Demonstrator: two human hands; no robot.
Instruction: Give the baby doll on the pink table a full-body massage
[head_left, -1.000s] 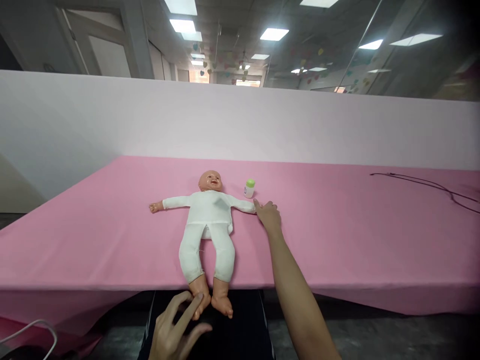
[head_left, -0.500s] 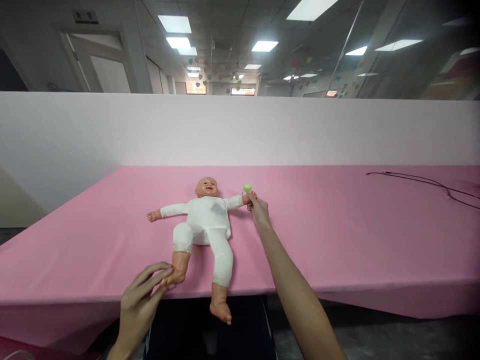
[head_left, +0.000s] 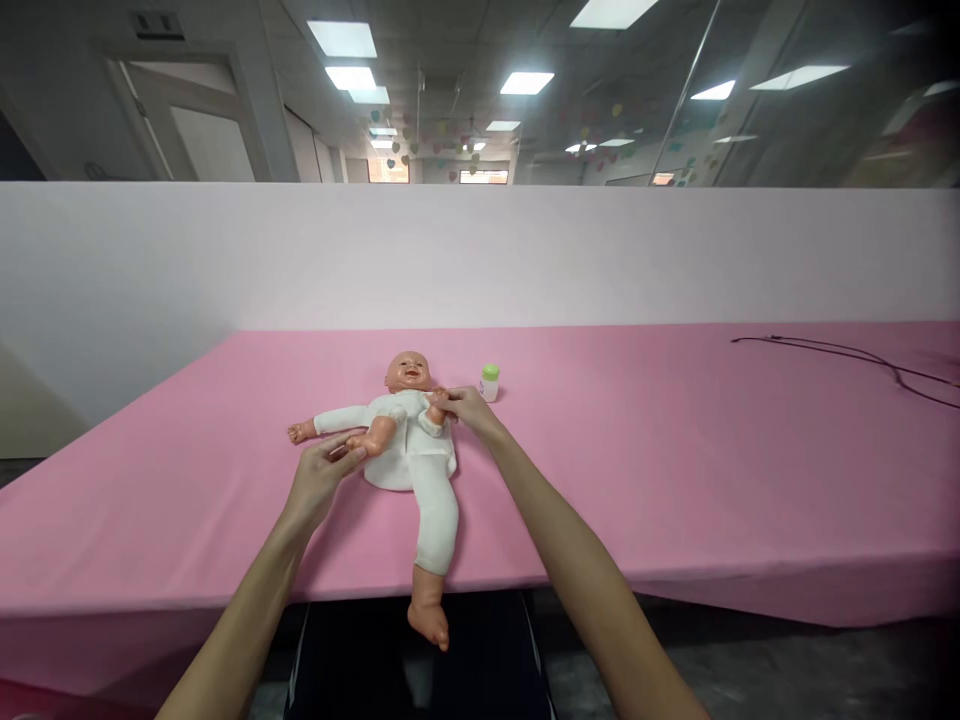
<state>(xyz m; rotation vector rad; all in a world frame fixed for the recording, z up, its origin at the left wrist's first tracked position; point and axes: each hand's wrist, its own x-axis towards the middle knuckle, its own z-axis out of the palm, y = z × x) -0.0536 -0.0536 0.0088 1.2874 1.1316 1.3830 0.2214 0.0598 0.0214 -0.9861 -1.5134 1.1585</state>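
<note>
A baby doll (head_left: 429, 490) with a white cloth body lies on its back, its head toward the far side. My left hand (head_left: 324, 472) is closed on the doll's foot at the left of the picture, holding that leg bent up over the belly. With my right hand (head_left: 466, 406) I grip the doll's hand at the right, and its arm is folded in across the chest. The doll's other arm is stretched out to the left. Its other leg points toward me, the foot hanging past the table edge.
A small jar with a green lid (head_left: 490, 383) stands just beyond my right hand. The pink-covered table (head_left: 675, 450) backs onto a white partition (head_left: 525, 260). A thin black cable (head_left: 847, 352) lies at the far right.
My left hand has lifted the doll's foot up and away from me, bending the leg over the belly. My right hand has brought the doll's arm inward across its chest, uncovering the jar.
</note>
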